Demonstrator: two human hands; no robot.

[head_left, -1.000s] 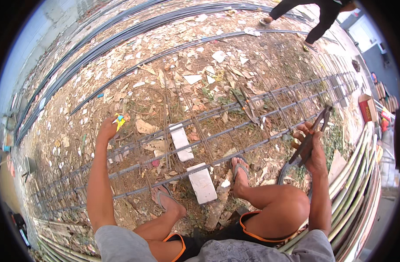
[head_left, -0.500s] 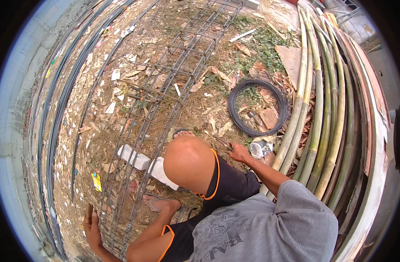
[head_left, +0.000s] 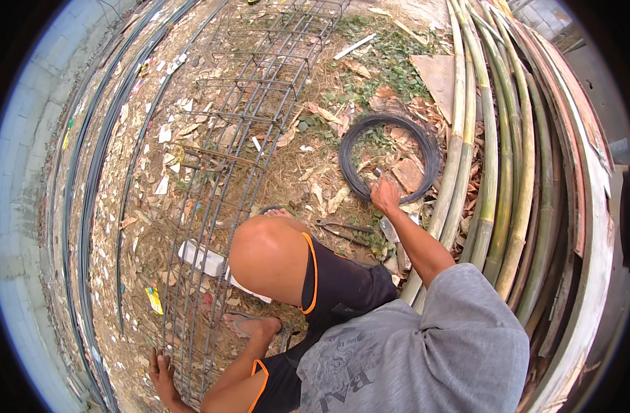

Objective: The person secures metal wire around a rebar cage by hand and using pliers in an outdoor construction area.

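Right hand: right hand [head_left: 385, 193] at the coil's lower inner edge, right of centre in frame. Fingers curled in, over or around a small grey-ended piece [head_left: 378, 171]. Cannot tell if they grip it or only cover it.
Wire coil: dark wire coil [head_left: 431, 151] flat on the ground, upper right of centre, with the grey-ended piece inside its ring, lower left part. A flat brown slab [head_left: 406, 175] also lies inside.
Left hand: left hand [head_left: 162, 375] at lower left, fingers apart, nothing seen in them, just beside the steel bar cage [head_left: 278, 122].
Cutters: long-handled cutters [head_left: 342, 225] on the ground below the coil, near the raised knee [head_left: 267, 251]. Best kept there, within easy reach and off the wire.
Grip advice: take the piece by its body and lift straight up through the ring; dragging it sideways could snag the turns.
Coil care: I'd keep the turns lying together; a sprung loop could tangle or scratch the wrist.
Balance: body leans right, so weight wants to be settled over both feet before reaching deeper.
Crowding: bamboo poles [head_left: 488, 172] run close along the coil's right side; clearer working room on its left.
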